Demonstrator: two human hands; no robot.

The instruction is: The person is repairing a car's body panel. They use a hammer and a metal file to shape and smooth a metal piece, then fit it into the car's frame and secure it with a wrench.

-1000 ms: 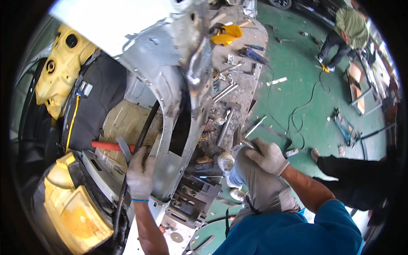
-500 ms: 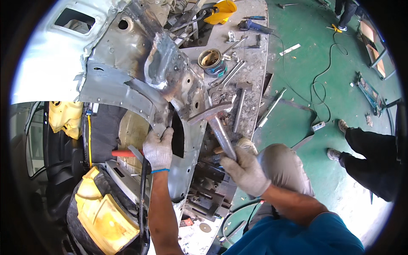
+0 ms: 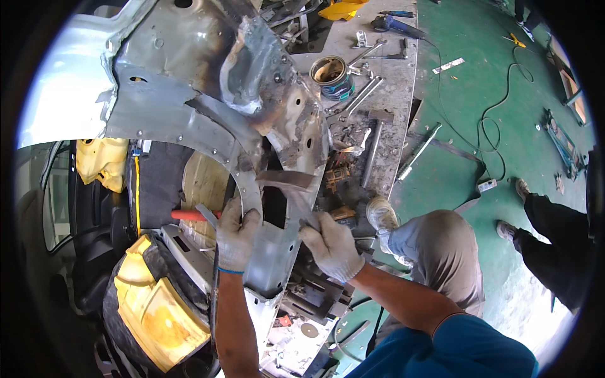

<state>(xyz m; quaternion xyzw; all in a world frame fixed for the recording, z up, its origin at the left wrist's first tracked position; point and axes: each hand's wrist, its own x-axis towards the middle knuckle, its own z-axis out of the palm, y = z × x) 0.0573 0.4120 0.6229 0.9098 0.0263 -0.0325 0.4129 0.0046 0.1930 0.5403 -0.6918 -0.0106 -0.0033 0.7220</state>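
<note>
My right hand (image 3: 331, 246), in a pale knit glove, is closed around the handle of a body hammer (image 3: 285, 180) with a long, curved head. The hammer is slightly blurred. Its head lies across the dark slot in a grey sheet-metal car body panel (image 3: 170, 116); whether it touches the metal I cannot tell. My left hand (image 3: 237, 242), gloved too, grips the panel's curved edge just left of that slot. Some of its fingers are hidden. Beside it lie a red handle (image 3: 189, 215) and a grey metal strip (image 3: 207, 215).
On the bench (image 3: 394, 82) are an open can (image 3: 333, 79), another hammer (image 3: 373, 148), wrenches (image 3: 362, 97) and a blue power tool (image 3: 397, 26). Yellow padding (image 3: 161, 309) sits at lower left. A cable (image 3: 482, 132) crosses the green floor. Another person's legs (image 3: 542, 239) stand at right.
The hammer has come down and left, from above the bench to over the panel's slot, with my right hand. My left hand stays at the panel edge, slightly lower along it. The view has shifted.
</note>
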